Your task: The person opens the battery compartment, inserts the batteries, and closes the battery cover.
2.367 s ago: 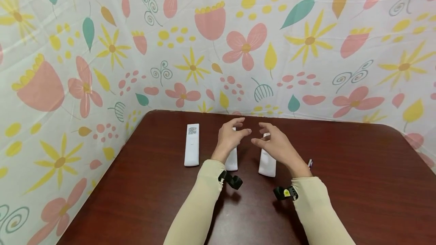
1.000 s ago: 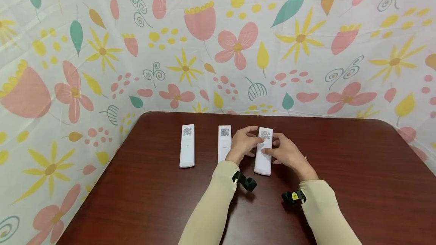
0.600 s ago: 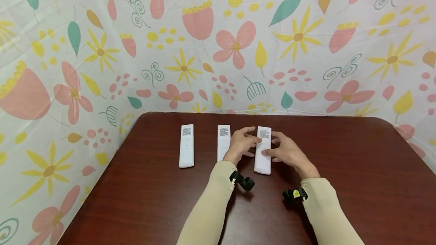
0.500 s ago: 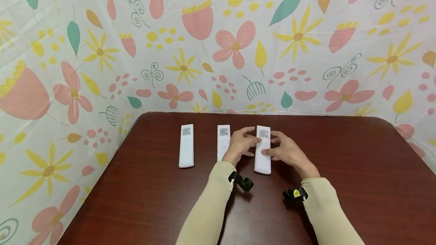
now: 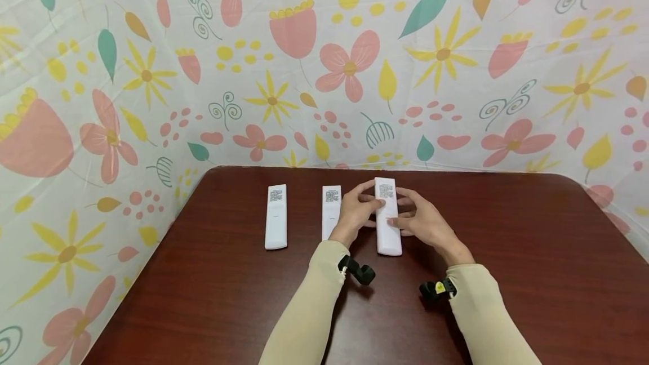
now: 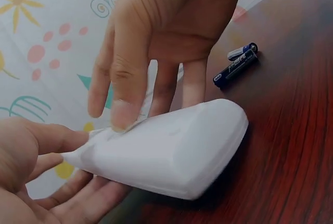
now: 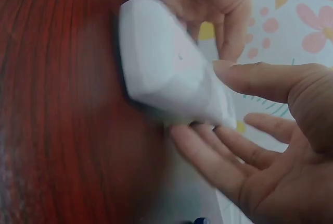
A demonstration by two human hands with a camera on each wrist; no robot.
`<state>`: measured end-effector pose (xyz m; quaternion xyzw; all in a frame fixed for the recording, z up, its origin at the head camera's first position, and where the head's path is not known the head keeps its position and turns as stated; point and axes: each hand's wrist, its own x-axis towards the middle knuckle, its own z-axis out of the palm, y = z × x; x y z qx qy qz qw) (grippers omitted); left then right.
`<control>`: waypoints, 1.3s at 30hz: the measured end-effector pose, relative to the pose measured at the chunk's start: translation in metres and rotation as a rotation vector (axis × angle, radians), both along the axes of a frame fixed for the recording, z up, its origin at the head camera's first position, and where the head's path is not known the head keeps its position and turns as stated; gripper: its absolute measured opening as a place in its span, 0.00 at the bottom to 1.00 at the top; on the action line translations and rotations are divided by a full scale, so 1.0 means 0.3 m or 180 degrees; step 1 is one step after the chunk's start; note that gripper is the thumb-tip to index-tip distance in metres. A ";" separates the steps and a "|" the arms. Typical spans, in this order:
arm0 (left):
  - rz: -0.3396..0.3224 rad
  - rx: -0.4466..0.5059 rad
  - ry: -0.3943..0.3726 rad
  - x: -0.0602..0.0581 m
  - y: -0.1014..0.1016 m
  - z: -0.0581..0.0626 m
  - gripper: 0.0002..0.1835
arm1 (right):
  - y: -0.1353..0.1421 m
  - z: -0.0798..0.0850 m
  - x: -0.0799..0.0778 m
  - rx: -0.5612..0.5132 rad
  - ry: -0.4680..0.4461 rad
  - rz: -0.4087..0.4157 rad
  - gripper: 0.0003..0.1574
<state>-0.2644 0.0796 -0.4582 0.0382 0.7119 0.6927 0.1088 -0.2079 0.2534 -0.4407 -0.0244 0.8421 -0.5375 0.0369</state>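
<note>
A white remote control [image 5: 388, 235] with a dark printed label near its far end is between my two hands, back side up. Its far end is tilted up off the table. My left hand [image 5: 356, 211] grips its left edge, thumb on the upper face and fingers reaching beneath. From the right, my right hand [image 5: 425, 223] pinches it with the thumb on top and the fingers at the side. In the left wrist view the smooth near end of the remote [image 6: 177, 151] faces the camera. The right wrist view shows the remote [image 7: 161, 57] slightly blurred.
Two more white remote controls, one at the far left [image 5: 276, 224] and one [image 5: 331, 213] partly behind my left hand, lie on the brown wooden table [image 5: 213, 292]. Dark blue batteries [image 6: 235, 70] lie beyond the right hand. A flower-patterned curtain [image 5: 304, 100] borders the table.
Both hands came down from above the table to the rightmost remote and took hold of it. In the last half second its far end has risen and it has shifted slightly left.
</note>
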 end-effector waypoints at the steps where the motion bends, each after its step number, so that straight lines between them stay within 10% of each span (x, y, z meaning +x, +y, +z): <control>1: 0.0021 0.0002 0.0027 -0.001 0.001 0.001 0.30 | 0.001 -0.001 0.000 -0.0036 0.0022 0.0005 0.52; 15: 0.0104 0.0034 0.0342 -0.013 -0.014 0.043 0.32 | -0.001 0.028 0.010 0.0089 0.0537 0.0048 0.31; 39: -0.0124 -0.0007 0.0691 -0.025 -0.060 0.077 0.37 | -0.037 0.047 0.017 0.0107 0.0500 0.0253 0.17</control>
